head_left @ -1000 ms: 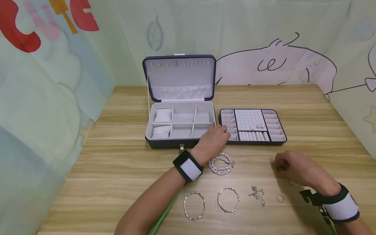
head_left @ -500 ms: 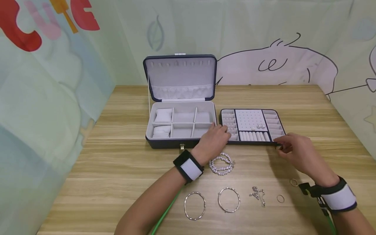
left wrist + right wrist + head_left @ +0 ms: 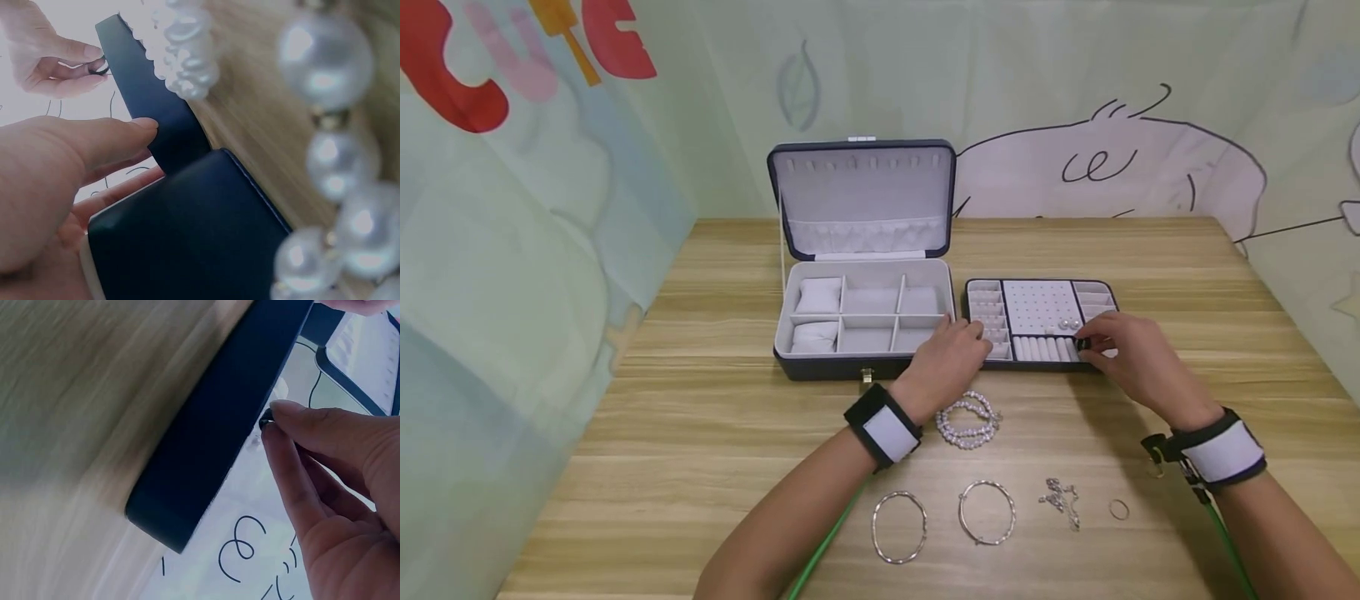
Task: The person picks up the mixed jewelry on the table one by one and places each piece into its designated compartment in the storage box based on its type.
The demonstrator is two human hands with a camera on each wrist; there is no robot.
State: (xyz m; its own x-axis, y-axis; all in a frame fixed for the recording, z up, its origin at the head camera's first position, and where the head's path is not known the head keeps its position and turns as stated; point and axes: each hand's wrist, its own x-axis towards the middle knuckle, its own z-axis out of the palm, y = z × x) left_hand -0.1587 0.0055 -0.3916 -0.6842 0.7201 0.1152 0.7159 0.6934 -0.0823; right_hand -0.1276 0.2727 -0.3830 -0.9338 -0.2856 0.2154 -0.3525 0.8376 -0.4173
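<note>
My right hand [image 3: 1138, 362] pinches a dark ring [image 3: 1082, 343] between thumb and fingertips, above the right end of the ring rolls in the jewelry tray [image 3: 1037, 364]. The ring's dark band shows again in the right wrist view, at the fingertips [image 3: 270, 428]. My left hand [image 3: 946, 358] rests across the tray's left front corner and the adjoining jewelry box [image 3: 820, 368]. In the left wrist view its extended thumb [image 3: 140, 128] touches the tray's dark front wall, while its other fingers lie partly hidden behind the box corner.
The box lid [image 3: 865, 196] stands raised. Two pearl earrings [image 3: 1069, 324] sit on the tray's pad. In front lie a pearl strand [image 3: 955, 433], two bangles [image 3: 899, 527] [image 3: 987, 512], a silver chain [image 3: 1060, 498] and a thin ring [image 3: 1119, 509]. Another ring [image 3: 1156, 468] lies partly behind the right wrist strap.
My right hand has carried the dark ring left and away from me, from the bare tabletop past the tray's front edge to the ring rolls. The left hand stays put.
</note>
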